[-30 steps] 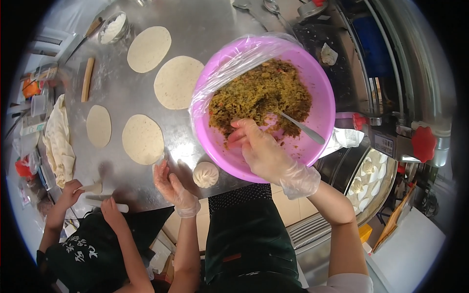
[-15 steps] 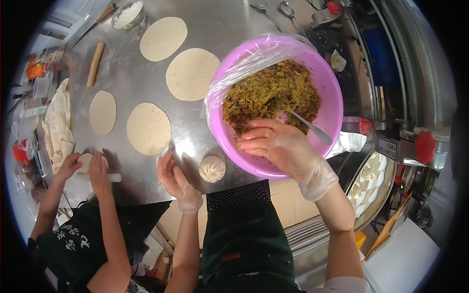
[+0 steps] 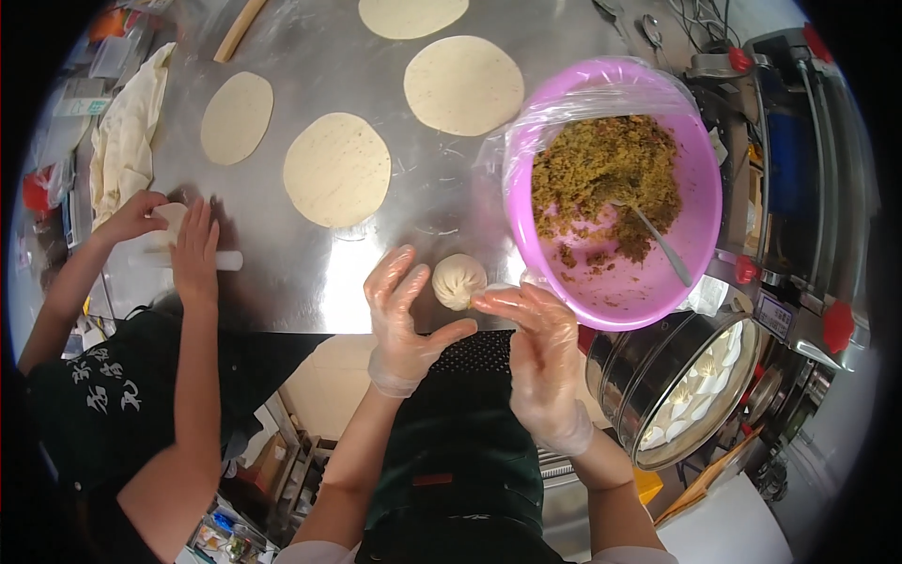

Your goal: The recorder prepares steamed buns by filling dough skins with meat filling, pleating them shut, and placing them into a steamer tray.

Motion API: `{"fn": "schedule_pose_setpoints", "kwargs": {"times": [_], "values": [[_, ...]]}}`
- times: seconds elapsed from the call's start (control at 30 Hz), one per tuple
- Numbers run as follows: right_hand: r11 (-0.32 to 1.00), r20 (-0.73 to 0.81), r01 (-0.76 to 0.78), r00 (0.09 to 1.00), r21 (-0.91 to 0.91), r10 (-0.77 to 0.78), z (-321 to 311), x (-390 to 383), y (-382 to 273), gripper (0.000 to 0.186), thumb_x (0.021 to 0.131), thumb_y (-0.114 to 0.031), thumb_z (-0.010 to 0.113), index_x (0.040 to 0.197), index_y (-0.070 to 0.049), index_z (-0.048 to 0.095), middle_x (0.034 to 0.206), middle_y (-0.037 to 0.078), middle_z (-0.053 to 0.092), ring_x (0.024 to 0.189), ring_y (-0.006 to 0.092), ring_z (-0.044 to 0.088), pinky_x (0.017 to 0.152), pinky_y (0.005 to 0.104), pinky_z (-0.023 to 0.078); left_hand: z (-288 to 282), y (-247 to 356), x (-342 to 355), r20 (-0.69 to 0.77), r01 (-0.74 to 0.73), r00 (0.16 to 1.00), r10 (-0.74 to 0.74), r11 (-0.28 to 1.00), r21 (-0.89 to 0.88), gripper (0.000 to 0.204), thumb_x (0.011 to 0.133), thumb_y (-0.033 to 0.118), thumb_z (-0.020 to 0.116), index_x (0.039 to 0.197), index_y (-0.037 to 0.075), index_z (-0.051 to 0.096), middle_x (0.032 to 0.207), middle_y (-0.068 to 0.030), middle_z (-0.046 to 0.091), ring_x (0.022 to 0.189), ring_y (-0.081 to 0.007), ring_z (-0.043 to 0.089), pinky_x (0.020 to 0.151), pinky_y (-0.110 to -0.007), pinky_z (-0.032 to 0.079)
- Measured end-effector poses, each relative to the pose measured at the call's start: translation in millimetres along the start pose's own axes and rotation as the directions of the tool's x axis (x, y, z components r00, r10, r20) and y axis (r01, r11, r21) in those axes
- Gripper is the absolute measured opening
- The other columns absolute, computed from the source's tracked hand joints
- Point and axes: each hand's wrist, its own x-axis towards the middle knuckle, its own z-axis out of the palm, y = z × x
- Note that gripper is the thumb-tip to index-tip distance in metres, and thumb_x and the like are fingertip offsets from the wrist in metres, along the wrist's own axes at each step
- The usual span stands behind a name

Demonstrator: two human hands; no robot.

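A pleated, filled bun [image 3: 459,281] sits on the steel table near its front edge. To its left is my left hand [image 3: 399,305], in a clear plastic glove, fingers spread and thumb pointing right. My right hand [image 3: 537,343], gloved too, is at the bun's right, its fingertips close to or touching the dough; its fingers are stretched out. Beyond my right hand stands a pink bowl [image 3: 615,305] of chopped filling [image 3: 601,174], with a metal spoon [image 3: 665,246] stuck in it. Plastic film [image 3: 601,94] covers part of the bowl.
Flat dough rounds [image 3: 336,169] lie on the table [image 3: 395,207]. At left a co-worker's hands [image 3: 195,249] handle a small dough piece over a white rolling pin [image 3: 225,260]. A round steamer [image 3: 648,437] with white pieces stands below the bowl. A wooden stick [image 3: 241,30] lies far left.
My right hand has left the bowl and come to the bun. My left hand has moved toward the bun's left side. The whole view has shifted.
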Motion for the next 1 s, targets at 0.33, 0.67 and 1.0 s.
{"fn": "schedule_pose_setpoints", "kwargs": {"times": [0.33,0.67,1.0], "values": [[0.67,0.191,0.403,0.909,-0.624,-0.37,10,9,46,0.063,0.071,0.021,0.051,0.132,0.005,0.046,0.114,0.023,0.06,0.1,0.0421,0.063,0.086,0.045,0.053,7,-1,9,-0.079,-0.145,0.985,0.152,0.985,0.09,0.069,0.057,0.015,0.091,0.119,0.015,0.06,0.133,-0.0056,0.054,0.128,-0.0343,0.045,0.104,-0.044,0.043],[0.872,-0.037,0.201,0.969,-0.445,-0.243,14,3,37,0.052,0.082,0.021,0.042,0.132,0.006,0.041,0.121,0.019,0.061,0.114,0.0338,0.061,0.098,0.041,0.049,5,3,7,-0.079,-0.132,0.987,0.138,0.988,0.08,0.044,0.062,0.011,0.088,0.101,0.018,0.071,0.127,-0.0015,0.061,0.127,-0.032,0.047,0.101,-0.042,0.045],[0.914,-0.127,0.146,0.97,-0.379,-0.207,26,-10,51,0.053,0.081,0.023,0.038,0.131,0.006,0.042,0.126,0.021,0.058,0.12,0.0331,0.058,0.105,0.0404,0.044,12,5,3,-0.109,-0.068,0.992,0.071,0.997,0.027,0.043,0.064,0.01,0.087,0.102,0.019,0.071,0.126,-0.0016,0.061,0.125,-0.0317,0.048,0.102,-0.041,0.045]]}}
